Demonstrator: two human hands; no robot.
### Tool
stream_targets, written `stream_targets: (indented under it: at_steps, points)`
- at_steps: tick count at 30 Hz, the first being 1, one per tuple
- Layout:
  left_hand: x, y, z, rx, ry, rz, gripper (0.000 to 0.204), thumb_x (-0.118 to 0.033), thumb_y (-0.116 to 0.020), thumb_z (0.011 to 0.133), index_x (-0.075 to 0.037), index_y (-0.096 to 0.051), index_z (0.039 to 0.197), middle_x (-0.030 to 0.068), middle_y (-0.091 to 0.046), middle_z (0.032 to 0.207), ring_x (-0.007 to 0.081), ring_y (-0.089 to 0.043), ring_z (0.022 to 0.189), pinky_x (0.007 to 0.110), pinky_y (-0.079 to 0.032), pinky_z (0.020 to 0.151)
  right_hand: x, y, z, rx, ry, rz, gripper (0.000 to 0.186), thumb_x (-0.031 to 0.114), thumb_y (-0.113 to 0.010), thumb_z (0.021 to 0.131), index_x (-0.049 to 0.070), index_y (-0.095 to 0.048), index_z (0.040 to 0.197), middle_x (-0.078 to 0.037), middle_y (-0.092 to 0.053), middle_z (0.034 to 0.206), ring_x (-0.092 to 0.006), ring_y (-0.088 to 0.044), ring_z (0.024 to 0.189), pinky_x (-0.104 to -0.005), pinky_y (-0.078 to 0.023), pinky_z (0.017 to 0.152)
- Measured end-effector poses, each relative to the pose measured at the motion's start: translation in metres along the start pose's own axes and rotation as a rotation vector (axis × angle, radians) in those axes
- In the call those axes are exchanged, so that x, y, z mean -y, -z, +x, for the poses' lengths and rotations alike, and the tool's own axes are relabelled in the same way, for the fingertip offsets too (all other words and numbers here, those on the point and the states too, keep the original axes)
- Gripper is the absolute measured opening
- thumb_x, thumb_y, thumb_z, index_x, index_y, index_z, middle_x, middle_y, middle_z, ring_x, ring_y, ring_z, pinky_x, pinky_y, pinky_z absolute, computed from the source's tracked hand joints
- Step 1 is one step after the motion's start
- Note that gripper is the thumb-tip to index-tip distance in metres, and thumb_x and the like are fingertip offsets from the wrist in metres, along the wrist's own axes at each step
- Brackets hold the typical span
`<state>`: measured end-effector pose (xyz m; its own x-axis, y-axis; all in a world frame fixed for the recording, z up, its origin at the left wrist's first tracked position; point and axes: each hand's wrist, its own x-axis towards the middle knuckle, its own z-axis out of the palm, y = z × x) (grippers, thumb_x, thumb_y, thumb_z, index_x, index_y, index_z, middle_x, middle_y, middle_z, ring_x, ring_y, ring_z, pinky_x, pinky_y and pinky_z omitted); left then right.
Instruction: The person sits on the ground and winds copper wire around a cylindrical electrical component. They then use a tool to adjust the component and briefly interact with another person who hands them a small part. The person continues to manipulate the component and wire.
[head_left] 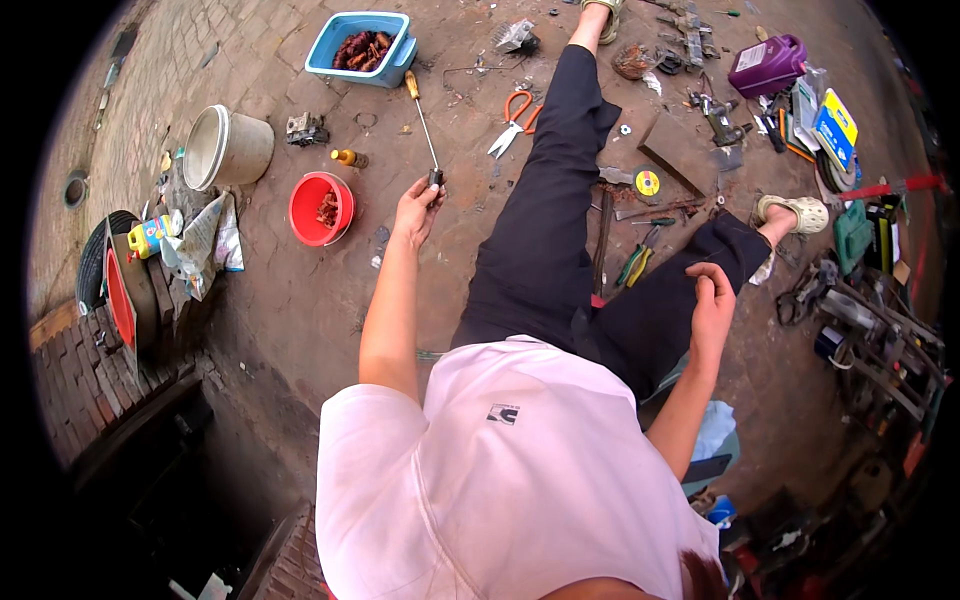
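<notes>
My left hand is stretched forward, with a small black cylinder pinched between thumb and fingers. A long screwdriver with a yellow handle has its thin shaft meeting the cylinder in view; whether they touch, I cannot tell. By my right knee, my right hand hovers or rests over the dark trousers, its fingers loosely bent and nothing seen in them. Orange-handled scissors lie to the right of the screwdriver. A red bucket holding small reddish-brown pieces stands left of my left hand.
Ahead is a blue basin of dark reddish parts. A whitish bucket, a small metal part and a yellow-brown bottle are to the left. Pliers, a cutting disc, a purple jug and scattered metal parts lie to the right.
</notes>
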<state>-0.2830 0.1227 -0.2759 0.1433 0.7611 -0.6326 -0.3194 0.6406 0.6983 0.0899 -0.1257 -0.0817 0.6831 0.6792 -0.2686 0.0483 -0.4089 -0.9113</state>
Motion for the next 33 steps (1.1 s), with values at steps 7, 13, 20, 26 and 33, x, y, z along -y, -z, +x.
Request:
stream_targets:
  at_steps: [7,13,20,26,33]
  points:
    - [0.018,0.05,0.042,-0.146,-0.177,0.279,0.049,-0.008,-0.066,0.085,0.001,-0.049,0.129,0.0128,-0.057,0.121,0.0214,-0.06,0.102,0.031,-0.05,0.087,0.003,-0.01,0.002,0.03,0.018,-0.022,0.019,-0.001,-0.043,0.087,-0.002,-0.062,0.085,0.002,-0.058,0.079,-0.0043,-0.047,0.073,-0.0195,-0.037,0.067]
    - [0.033,0.029,0.049,-0.449,-0.299,0.708,0.031,-0.019,-0.065,0.085,0.003,-0.063,0.106,0.0157,-0.067,0.096,0.0236,-0.064,0.09,0.033,-0.05,0.079,0.006,-0.014,-0.001,0.048,0.007,-0.026,0.019,-0.001,-0.043,0.087,-0.002,-0.061,0.086,-0.001,-0.061,0.081,-0.0073,-0.053,0.079,-0.0211,-0.04,0.074]
    - [0.02,-0.192,-0.129,0.819,0.126,0.464,0.057,-0.042,-0.032,0.101,0.003,-0.065,0.094,0.0118,-0.067,0.091,0.0156,-0.063,0.074,0.026,-0.051,0.068,0.016,-0.026,-0.012,0.103,0.058,-0.068,0.018,-0.001,-0.043,0.088,-0.002,-0.06,0.087,-0.001,-0.06,0.081,-0.007,-0.052,0.078,-0.0207,-0.04,0.073]
    - [0.036,-0.265,-0.184,0.785,0.469,0.128,0.042,-0.034,-0.04,0.1,0.002,-0.053,0.117,0.0136,-0.065,0.102,0.019,-0.062,0.095,0.028,-0.049,0.083,0.029,-0.039,-0.039,0.134,0.183,-0.177,0.016,-0.001,-0.045,0.088,-0.003,-0.06,0.09,-0.01,-0.063,0.085,-0.0169,-0.06,0.075,-0.0274,-0.047,0.07]
    - [0.015,-0.255,-0.132,0.393,0.187,-0.078,0.03,-0.008,-0.05,0.095,0.002,-0.047,0.123,0.0108,-0.062,0.094,0.0144,-0.059,0.073,0.027,-0.051,0.067,0.025,-0.02,-0.076,-0.117,0.076,-0.158,0.022,0.0,-0.05,0.087,0.002,-0.056,0.108,-0.001,-0.034,0.064,-0.008,-0.034,0.057,-0.0241,-0.031,0.053]
